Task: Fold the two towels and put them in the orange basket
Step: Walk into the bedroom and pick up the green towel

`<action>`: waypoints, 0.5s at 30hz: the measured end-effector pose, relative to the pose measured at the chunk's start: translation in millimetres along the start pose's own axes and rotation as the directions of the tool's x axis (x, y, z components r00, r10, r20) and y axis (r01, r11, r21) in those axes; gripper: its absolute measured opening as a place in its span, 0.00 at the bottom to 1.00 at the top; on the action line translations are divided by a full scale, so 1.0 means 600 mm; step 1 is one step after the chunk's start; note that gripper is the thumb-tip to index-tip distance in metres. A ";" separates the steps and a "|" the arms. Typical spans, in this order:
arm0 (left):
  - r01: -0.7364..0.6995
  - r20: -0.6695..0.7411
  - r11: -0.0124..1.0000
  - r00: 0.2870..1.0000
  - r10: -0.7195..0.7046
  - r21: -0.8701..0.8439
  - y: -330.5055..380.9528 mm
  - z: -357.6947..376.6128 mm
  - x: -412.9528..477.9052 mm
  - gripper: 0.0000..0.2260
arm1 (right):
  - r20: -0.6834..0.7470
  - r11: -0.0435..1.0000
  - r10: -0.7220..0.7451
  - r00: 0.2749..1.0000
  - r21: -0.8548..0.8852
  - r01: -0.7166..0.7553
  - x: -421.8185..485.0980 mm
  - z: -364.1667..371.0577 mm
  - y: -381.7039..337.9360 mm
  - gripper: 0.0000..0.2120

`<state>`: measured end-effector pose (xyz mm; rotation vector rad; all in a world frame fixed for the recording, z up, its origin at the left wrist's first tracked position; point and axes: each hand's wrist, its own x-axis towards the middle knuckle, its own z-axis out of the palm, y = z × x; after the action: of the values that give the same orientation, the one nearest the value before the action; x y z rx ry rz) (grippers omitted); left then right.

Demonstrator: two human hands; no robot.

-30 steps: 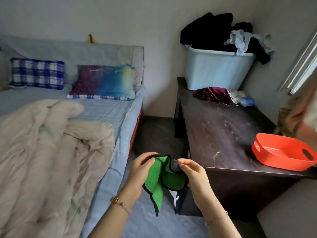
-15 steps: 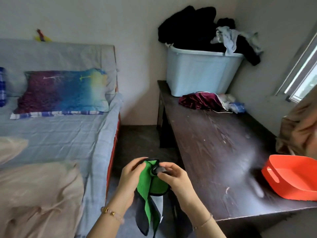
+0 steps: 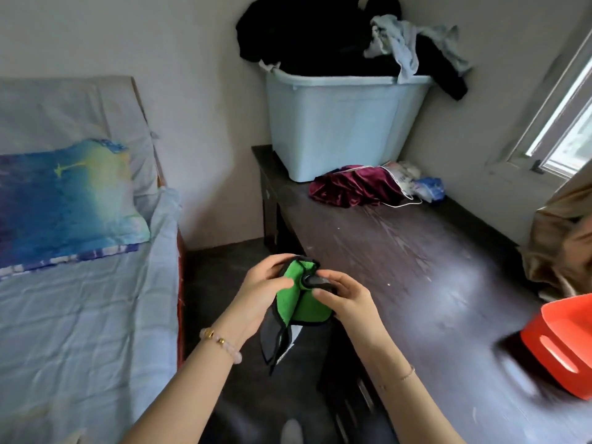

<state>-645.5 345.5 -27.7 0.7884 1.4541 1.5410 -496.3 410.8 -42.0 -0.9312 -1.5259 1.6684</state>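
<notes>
A green towel with a black edge hangs bunched between my two hands, just left of the dark table's near corner. My left hand grips its left side with curled fingers. My right hand pinches its top right part, where a grey-black fold shows. A loose corner dangles below the hands. The orange basket stands on the table at the right edge of the view, partly cut off. A second towel cannot be told apart from the one I hold.
The dark wooden table runs along the right wall. At its far end stand a pale blue bin heaped with clothes and a maroon cloth. A bed with a blue pillow lies to the left. Brown fabric hangs at the right.
The view has swung right and closer to the table; the beige quilt has left the frame. My hands have drawn together and bunched the green towel tighter.
</notes>
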 end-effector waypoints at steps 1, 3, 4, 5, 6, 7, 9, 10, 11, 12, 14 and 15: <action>0.016 0.029 1.000 0.999 -0.016 -0.006 0.005 0.000 0.024 0.21 | -0.017 1.000 -0.011 1.000 0.004 0.011 0.018 -0.002 -0.002 0.13; 0.049 0.080 0.999 0.996 -0.049 -0.004 0.013 0.003 0.081 0.23 | -0.070 0.999 -0.032 0.997 0.013 0.033 0.061 -0.007 -0.005 0.12; 0.061 0.097 0.998 0.993 -0.061 0.007 0.016 0.006 0.107 0.23 | -0.094 0.999 -0.045 0.995 0.012 0.046 0.081 -0.011 -0.007 0.12; 0.068 0.116 0.997 0.991 -0.070 0.018 0.018 0.009 0.134 0.23 | -0.121 0.998 -0.061 0.991 0.005 0.062 0.102 -0.014 -0.010 0.12; 0.074 0.137 0.997 0.988 -0.077 0.025 0.020 0.015 0.160 0.24 | -0.147 0.997 -0.079 0.986 -0.004 0.079 0.124 -0.019 -0.011 0.12; 0.085 0.158 0.996 0.983 -0.089 0.030 0.021 0.021 0.187 0.24 | -0.175 0.996 -0.093 0.980 -0.014 0.092 0.146 -0.026 -0.010 0.13; 0.112 0.210 0.993 0.971 -0.116 0.035 0.024 0.036 0.238 0.24 | -0.239 0.993 -0.114 0.964 -0.038 0.108 0.188 -0.040 -0.010 0.12; 0.128 0.233 0.991 0.963 -0.133 0.035 0.024 0.044 0.263 0.23 | -0.274 0.992 -0.123 0.954 -0.056 0.112 0.207 -0.049 -0.009 0.11; 0.149 0.256 0.988 0.954 -0.155 0.042 0.026 0.054 0.291 0.22 | -0.315 0.991 -0.129 0.940 -0.069 0.113 0.227 -0.062 -0.008 0.10; 0.166 0.276 0.985 0.945 -0.174 0.052 0.027 0.063 0.317 0.20 | -0.357 0.991 -0.132 0.925 -0.078 0.112 0.245 -0.075 -0.007 0.09; 0.169 0.321 0.983 0.929 -0.183 0.070 0.031 0.083 0.368 0.17 | -0.439 0.988 -0.145 0.887 -0.113 0.106 0.277 -0.108 -0.007 0.08; 0.159 0.340 0.983 0.923 -0.179 0.086 0.034 0.093 0.393 0.16 | -0.485 0.985 -0.150 0.861 -0.145 0.090 0.292 -0.127 -0.005 0.08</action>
<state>-702.8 582.0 -26.2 0.8930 1.2704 1.1658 -520.1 600.0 -53.5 -1.1918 -1.3017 1.1386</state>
